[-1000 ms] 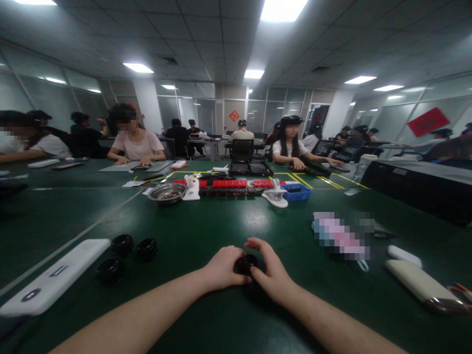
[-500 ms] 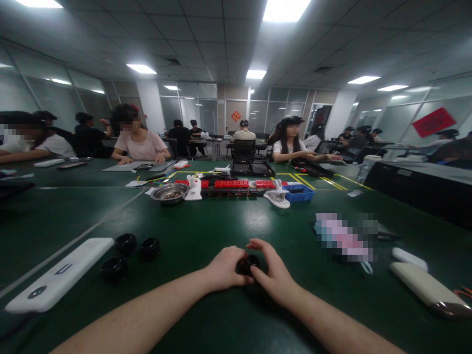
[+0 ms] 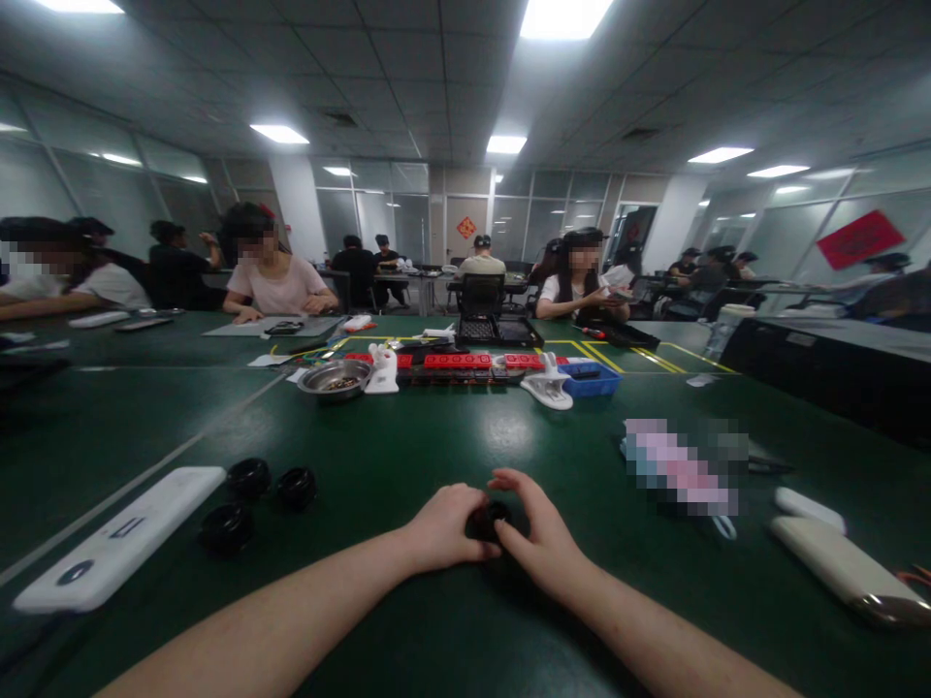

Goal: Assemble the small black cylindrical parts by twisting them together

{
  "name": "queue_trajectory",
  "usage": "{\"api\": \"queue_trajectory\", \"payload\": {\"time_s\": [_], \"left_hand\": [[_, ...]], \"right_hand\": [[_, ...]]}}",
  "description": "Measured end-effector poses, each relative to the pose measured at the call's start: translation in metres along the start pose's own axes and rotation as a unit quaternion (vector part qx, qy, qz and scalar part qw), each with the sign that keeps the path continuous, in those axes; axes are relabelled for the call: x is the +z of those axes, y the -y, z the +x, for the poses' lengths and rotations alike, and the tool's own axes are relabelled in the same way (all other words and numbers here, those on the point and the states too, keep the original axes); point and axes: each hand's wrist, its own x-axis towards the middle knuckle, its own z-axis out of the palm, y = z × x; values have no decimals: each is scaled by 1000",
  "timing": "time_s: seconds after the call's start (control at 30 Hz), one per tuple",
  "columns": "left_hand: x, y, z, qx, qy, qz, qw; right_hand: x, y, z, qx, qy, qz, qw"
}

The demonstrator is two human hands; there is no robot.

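Between both hands, low on the green table, is a small black round part (image 3: 489,522), partly hidden by the fingers. My left hand (image 3: 445,528) grips it from the left, thumb on the near side and fingers curled around. From the right, my right hand (image 3: 542,543) presses its thumb against the part while its index finger arches over the far side. Three similar glossy black round parts, one (image 3: 248,479) at the back, another (image 3: 296,488) to its right and a third (image 3: 225,529) in front, rest to the left. What the pieces are, I cannot tell.
A long white device (image 3: 120,538) lies left. Ahead are a metal bowl (image 3: 335,380), red strips (image 3: 457,362), white clamps (image 3: 547,385) and a blue bin (image 3: 591,379). On the right lie a blurred-out item (image 3: 680,467) and a beige case (image 3: 848,567). Several people sit beyond.
My hands and the black round part stay almost in place. Across the table, the person at the right has raised and drawn in their hands.
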Motion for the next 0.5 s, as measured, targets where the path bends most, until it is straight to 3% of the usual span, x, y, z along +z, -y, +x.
{"api": "queue_trajectory", "payload": {"time_s": [0.13, 0.37, 0.5], "left_hand": [[0, -1, 0, 3, -4, 2, 1000], [-1, -2, -1, 6, -3, 0, 1000], [-2, -2, 0, 3, -3, 4, 1000]], "right_hand": [[4, -3, 1, 24, -32, -59, 997], [1, 1, -3, -30, 10, -53, 998], [0, 2, -1, -17, -31, -73, 997]]}}
